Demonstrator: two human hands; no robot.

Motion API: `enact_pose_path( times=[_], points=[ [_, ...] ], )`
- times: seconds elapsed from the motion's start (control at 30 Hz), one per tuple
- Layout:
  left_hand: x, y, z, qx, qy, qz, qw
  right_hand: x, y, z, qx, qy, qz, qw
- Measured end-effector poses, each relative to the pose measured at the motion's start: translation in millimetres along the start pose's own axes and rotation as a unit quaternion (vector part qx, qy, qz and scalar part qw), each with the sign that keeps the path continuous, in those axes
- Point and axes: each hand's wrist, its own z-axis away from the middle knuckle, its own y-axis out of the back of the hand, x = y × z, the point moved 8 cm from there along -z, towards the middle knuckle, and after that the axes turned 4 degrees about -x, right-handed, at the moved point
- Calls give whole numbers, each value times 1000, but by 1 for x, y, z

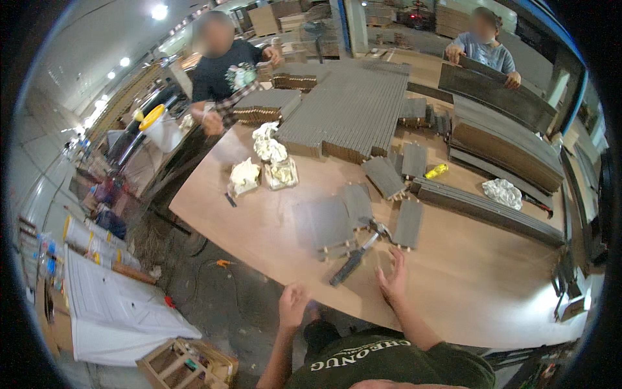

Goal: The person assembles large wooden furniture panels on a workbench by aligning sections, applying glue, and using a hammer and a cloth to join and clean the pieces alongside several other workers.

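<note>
At the near edge of the table (272, 240) I see my right hand (392, 279) lying flat on the wood, fingers spread apart and holding nothing, just beside the hammer (359, 251). The hammer rests on the tabletop with its dark handle pointing toward me and its head up against the grey panels (334, 223); my hand is near the handle but not touching it. Those panels are small, flat, grey pieces with pale dowel ends showing along their lower edges, and one more panel (409, 223) lies just to the right of the hammer head. My left hand (293, 305) hangs off the table's edge over the floor, loosely curled and holding nothing as far as I can tell. Farther up the table sits a wide stack (350, 110) of the same grey pieces, with a few loose ones (385, 176) between it and my panels. Crumpled rags (269, 162) lie left of centre, another rag (502, 192) sits to the right beside long grey boards (486, 207), and a small yellow bottle (436, 171) lies near them. Across the table one person (223, 71) leans over a small stack, and another person (483, 48) holds a long board (495, 94).
</note>
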Motion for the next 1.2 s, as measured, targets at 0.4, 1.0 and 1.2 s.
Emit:
enact_pose_path(
  times=[0.4,1.0,1.2],
  points=[
    [39,41,-297,99,-267,-109,952,-2,5,-2,128,-85,254,955],
    [-3,128,-377,118,-21,-423,898,2,-5,-11,159,-128,265,942],
    [-5,163,-337,109,-79,-435,890,2,-4,-10,148,-126,305,933]
  ],
)
